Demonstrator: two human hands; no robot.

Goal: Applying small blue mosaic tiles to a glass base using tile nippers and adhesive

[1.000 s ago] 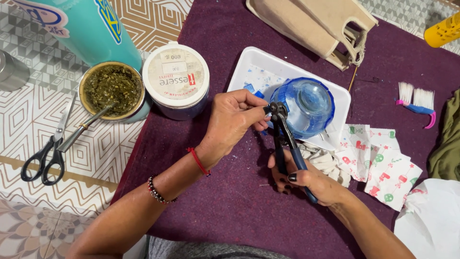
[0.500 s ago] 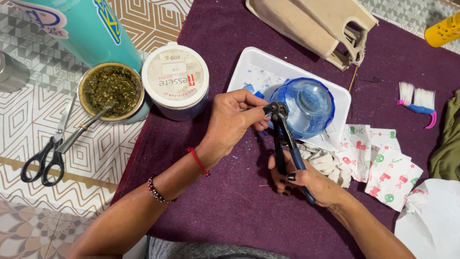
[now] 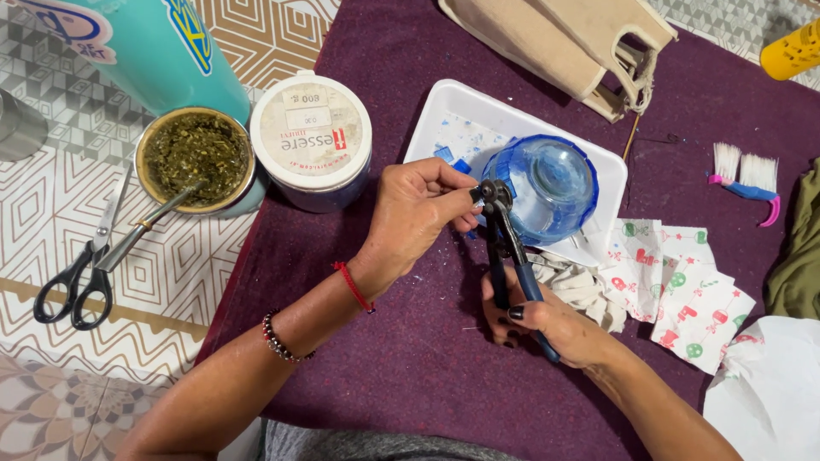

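My right hand (image 3: 547,320) grips the blue handles of a pair of nippers (image 3: 504,248), jaws pointing up at the rim of a white tray (image 3: 444,107). My left hand (image 3: 418,209) pinches something small at the jaws; the piece itself is hidden by my fingers. A blue glass bowl (image 3: 542,183) sits in the tray just right of the jaws, with small blue fragments (image 3: 448,158) beside it.
A purple cloth (image 3: 384,358) covers the table. A white lidded tub (image 3: 312,137), a cup of green herbs with a metal straw (image 3: 196,158), a teal flask (image 3: 162,51) and scissors (image 3: 81,273) lie left. Patterned napkin pieces (image 3: 683,282), a small brush (image 3: 743,175) and a beige wooden piece (image 3: 581,43) lie right.
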